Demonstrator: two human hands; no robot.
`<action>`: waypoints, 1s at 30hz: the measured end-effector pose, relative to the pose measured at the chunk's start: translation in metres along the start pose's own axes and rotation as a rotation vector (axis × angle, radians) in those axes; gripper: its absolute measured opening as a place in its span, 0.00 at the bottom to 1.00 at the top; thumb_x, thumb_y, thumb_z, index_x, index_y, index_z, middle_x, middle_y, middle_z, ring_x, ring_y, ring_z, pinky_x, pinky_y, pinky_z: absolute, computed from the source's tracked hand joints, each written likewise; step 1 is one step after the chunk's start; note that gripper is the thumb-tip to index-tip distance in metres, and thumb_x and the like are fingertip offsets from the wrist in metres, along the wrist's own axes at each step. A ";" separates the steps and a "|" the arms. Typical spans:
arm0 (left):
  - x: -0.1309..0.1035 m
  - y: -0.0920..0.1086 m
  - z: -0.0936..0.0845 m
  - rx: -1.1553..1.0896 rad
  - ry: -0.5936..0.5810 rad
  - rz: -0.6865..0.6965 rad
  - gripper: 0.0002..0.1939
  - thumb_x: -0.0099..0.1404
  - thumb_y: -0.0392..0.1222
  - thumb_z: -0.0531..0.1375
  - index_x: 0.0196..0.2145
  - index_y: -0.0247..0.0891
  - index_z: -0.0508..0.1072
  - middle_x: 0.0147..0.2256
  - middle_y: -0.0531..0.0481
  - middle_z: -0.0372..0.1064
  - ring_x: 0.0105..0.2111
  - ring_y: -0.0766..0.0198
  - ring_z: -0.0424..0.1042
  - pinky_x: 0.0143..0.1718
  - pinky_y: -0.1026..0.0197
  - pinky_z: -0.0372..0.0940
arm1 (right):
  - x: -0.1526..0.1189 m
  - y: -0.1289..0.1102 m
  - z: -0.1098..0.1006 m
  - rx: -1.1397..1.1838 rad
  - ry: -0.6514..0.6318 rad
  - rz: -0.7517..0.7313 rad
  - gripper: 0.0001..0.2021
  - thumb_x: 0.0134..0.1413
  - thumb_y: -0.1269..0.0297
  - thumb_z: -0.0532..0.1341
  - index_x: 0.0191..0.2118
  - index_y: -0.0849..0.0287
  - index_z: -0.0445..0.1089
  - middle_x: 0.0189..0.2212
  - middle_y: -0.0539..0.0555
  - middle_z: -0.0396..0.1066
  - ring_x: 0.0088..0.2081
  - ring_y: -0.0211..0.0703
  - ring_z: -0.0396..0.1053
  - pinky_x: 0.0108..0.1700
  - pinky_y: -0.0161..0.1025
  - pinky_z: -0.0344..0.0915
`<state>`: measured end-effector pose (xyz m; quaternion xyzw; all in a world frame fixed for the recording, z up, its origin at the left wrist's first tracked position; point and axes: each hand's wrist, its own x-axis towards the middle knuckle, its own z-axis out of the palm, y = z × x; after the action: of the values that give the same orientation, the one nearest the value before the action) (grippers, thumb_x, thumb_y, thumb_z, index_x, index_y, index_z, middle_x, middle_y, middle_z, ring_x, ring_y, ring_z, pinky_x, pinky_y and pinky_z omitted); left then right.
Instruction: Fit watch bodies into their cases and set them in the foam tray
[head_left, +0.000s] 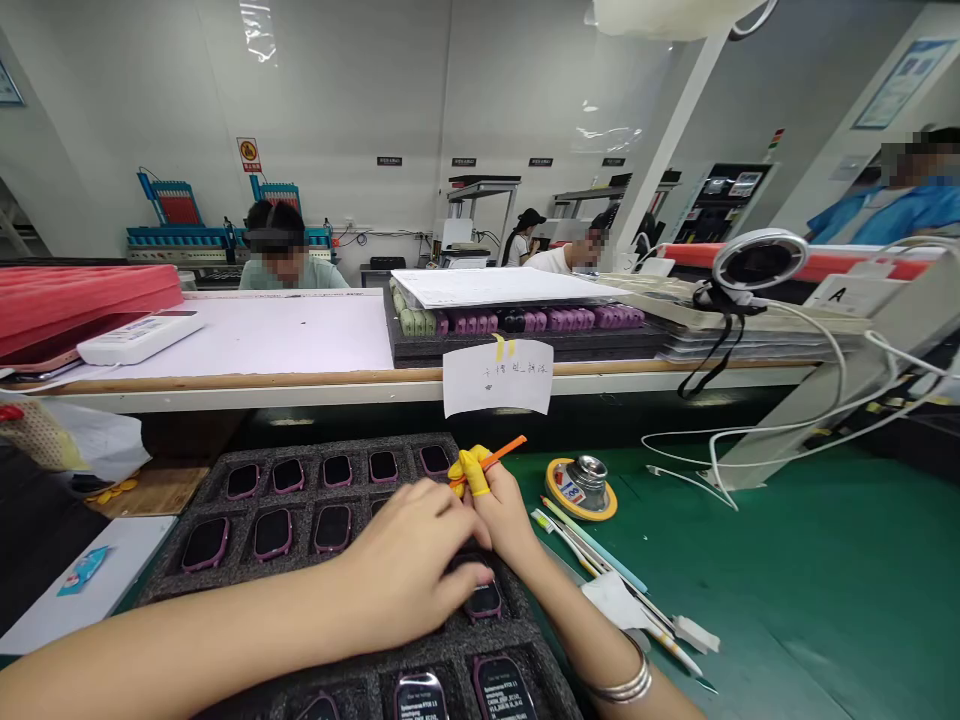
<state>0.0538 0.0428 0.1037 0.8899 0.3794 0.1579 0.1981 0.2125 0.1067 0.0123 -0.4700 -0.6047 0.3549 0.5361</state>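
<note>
A dark foam tray [300, 498] holds several purple-rimmed watches in separate pockets. My left hand [420, 550] reaches across the tray, palm down. Its thumb is apart from the other fingers and lies by a watch [482, 598] with a lit screen; some fingertips are hidden. Just beyond it, my right hand [491, 495] wears yellow finger covers and grips a thin orange stick [507, 452] above the tray's far right edge. Two watches with lit text, one a purple-rimmed watch [504, 690], lie at the near edge.
Right of the tray are a round metal dispenser [590, 480] on a yellow-rimmed dish, brushes [577, 545] and a white cloth [613, 600]. White cables [720, 460] hang at the right. A raised shelf [337, 392] crosses behind. People sit beyond it; another person is at far right.
</note>
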 end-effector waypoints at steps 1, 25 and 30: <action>-0.001 0.004 0.005 0.032 -0.040 0.044 0.12 0.66 0.46 0.64 0.45 0.40 0.75 0.45 0.44 0.69 0.50 0.49 0.67 0.55 0.43 0.64 | 0.000 -0.002 0.000 0.008 0.002 0.007 0.21 0.67 0.48 0.56 0.31 0.61 0.69 0.19 0.43 0.64 0.19 0.32 0.62 0.24 0.33 0.62; -0.021 -0.011 0.024 0.132 -0.070 0.160 0.14 0.69 0.42 0.59 0.52 0.44 0.72 0.48 0.42 0.64 0.50 0.48 0.64 0.52 0.41 0.64 | -0.073 -0.029 -0.018 0.332 0.039 0.117 0.25 0.57 0.35 0.59 0.33 0.57 0.67 0.16 0.47 0.66 0.16 0.35 0.61 0.19 0.32 0.59; -0.027 -0.021 0.026 0.003 0.013 0.072 0.17 0.64 0.49 0.66 0.49 0.44 0.73 0.49 0.44 0.67 0.54 0.47 0.64 0.56 0.41 0.62 | -0.074 -0.028 -0.018 0.341 0.041 0.120 0.25 0.56 0.35 0.59 0.31 0.56 0.65 0.15 0.46 0.65 0.15 0.34 0.60 0.17 0.31 0.58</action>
<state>0.0341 0.0307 0.0678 0.9022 0.3487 0.1703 0.1886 0.2241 0.0264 0.0181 -0.4145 -0.4957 0.4740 0.5982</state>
